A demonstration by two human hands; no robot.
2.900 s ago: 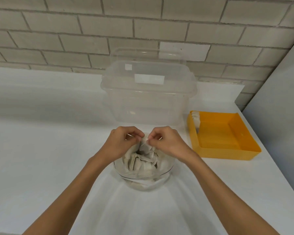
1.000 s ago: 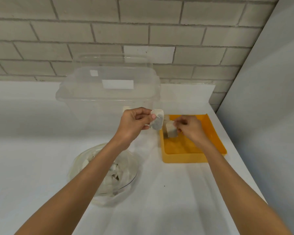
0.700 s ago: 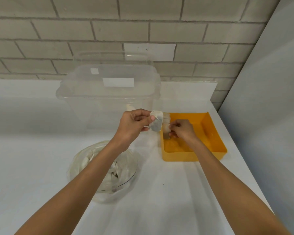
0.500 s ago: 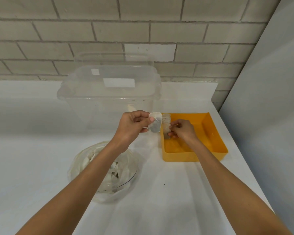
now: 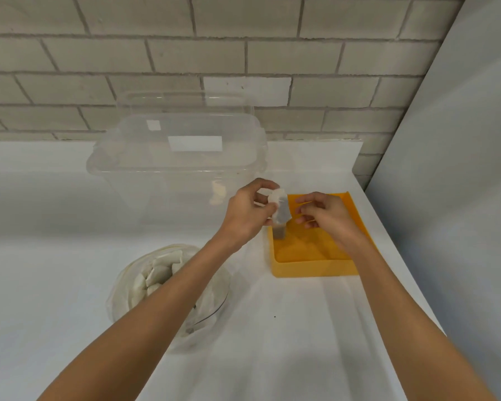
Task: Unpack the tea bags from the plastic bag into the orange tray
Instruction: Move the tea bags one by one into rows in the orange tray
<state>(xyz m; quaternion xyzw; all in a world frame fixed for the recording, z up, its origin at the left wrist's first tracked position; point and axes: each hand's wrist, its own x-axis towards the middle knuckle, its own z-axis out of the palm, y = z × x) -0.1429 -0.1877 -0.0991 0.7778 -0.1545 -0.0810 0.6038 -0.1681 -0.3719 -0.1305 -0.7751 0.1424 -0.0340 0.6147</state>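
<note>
The orange tray [image 5: 313, 267] sits on the white counter at the right, with tea bags [image 5: 280, 233] standing against its left wall. My left hand [image 5: 248, 211] is shut on a pale tea bag [image 5: 281, 211], held just over the tray's left rim. My right hand [image 5: 320, 214] hovers above the tray with its fingers apart and nothing in them, a short gap from that tea bag. The clear plastic bag [image 5: 145, 285] with several more tea bags lies at the lower left, partly hidden behind my left forearm.
A large clear plastic container with a lid [image 5: 177, 160] stands behind the bag and left of the tray. A brick wall [image 5: 243, 59] runs along the back, and a grey panel [image 5: 451, 169] closes off the right side just beyond the tray.
My right hand set its tea bag against the tray's left wall, let go and lifted with fingers spread. My left hand carried its tea bag rightward over the tray's rim.
</note>
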